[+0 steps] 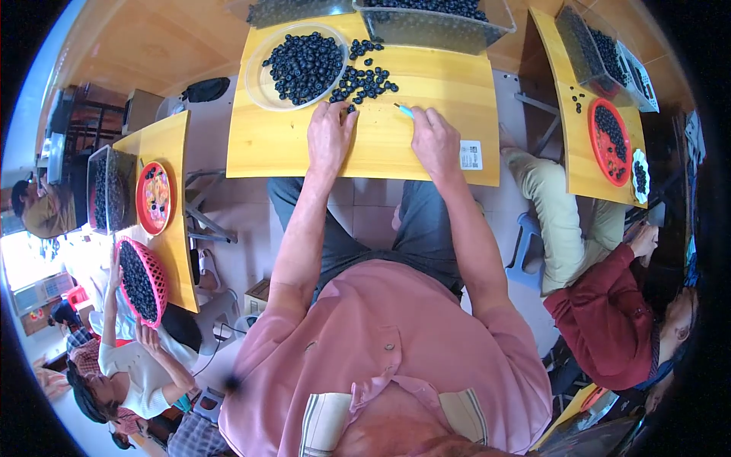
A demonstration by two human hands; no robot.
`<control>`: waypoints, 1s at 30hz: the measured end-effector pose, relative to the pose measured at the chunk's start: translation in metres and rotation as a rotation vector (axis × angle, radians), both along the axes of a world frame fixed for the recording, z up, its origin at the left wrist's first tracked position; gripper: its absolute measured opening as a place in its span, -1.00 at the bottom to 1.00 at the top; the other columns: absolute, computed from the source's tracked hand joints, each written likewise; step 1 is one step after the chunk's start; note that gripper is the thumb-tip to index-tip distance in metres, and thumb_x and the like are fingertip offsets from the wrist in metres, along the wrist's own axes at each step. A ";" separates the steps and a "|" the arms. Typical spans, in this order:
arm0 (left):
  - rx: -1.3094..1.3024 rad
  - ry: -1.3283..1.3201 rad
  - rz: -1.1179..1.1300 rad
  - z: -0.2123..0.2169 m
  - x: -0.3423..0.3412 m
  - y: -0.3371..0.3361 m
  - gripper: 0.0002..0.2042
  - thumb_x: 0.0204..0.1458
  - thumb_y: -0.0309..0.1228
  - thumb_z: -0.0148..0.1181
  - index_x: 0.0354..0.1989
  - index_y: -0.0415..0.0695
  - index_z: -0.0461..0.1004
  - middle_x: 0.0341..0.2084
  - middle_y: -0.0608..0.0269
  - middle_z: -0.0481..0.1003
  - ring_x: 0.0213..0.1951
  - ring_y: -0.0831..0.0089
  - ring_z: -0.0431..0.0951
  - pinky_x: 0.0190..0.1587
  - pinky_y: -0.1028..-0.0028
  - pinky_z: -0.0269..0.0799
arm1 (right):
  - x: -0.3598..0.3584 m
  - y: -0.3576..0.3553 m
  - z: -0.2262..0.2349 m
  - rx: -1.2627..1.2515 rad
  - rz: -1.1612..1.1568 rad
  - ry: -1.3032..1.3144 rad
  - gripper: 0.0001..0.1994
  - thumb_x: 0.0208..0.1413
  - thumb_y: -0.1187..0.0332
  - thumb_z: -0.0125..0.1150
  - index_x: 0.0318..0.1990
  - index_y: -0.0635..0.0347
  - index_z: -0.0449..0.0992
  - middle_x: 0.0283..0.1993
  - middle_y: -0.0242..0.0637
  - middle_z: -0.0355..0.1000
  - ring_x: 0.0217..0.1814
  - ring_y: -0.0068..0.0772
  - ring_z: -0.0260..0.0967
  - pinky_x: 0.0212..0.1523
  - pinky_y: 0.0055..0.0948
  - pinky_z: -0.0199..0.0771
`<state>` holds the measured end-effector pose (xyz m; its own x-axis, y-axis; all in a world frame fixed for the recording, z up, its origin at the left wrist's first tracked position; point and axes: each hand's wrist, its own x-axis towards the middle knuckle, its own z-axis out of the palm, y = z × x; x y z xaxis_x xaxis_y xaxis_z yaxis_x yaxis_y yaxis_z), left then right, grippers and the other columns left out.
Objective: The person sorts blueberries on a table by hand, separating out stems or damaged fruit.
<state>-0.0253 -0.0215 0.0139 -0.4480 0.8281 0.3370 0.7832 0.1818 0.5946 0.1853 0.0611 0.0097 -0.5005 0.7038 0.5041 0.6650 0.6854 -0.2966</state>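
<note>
My left hand [330, 139] rests on the yellow wooden table [289, 148], its thumb and fingers closed on one dark round bead-like ball [351, 110]. A loose spread of the same dark balls [365, 82] lies just beyond it. My right hand [436, 143] is closed round a slim light-blue tool [405, 111]. Its short narrow tip points left toward the balls, apart from them; its exact kind is too small to tell. Beyond my left hand stands a round clear plastic tub [259, 93] heaped with more dark balls.
Large clear bins [449, 36] of dark balls stand at the far edge. A white printed label [471, 154] is stuck right of my right hand. At the left, a person holds a pink basket [158, 286]. On the right table is a red tray [620, 177]; another person sits there.
</note>
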 end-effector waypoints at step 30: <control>0.251 -0.899 -0.054 -0.013 0.049 0.018 -0.86 0.10 -0.61 0.40 -0.17 -0.31 0.67 -0.11 0.27 0.53 -0.26 0.64 0.54 -0.18 0.64 0.48 | 0.000 0.000 -0.003 0.007 0.017 0.025 -0.72 0.05 0.54 0.24 -0.05 0.21 0.62 -0.29 -0.21 0.48 -0.24 -0.16 0.57 -0.23 -0.18 0.63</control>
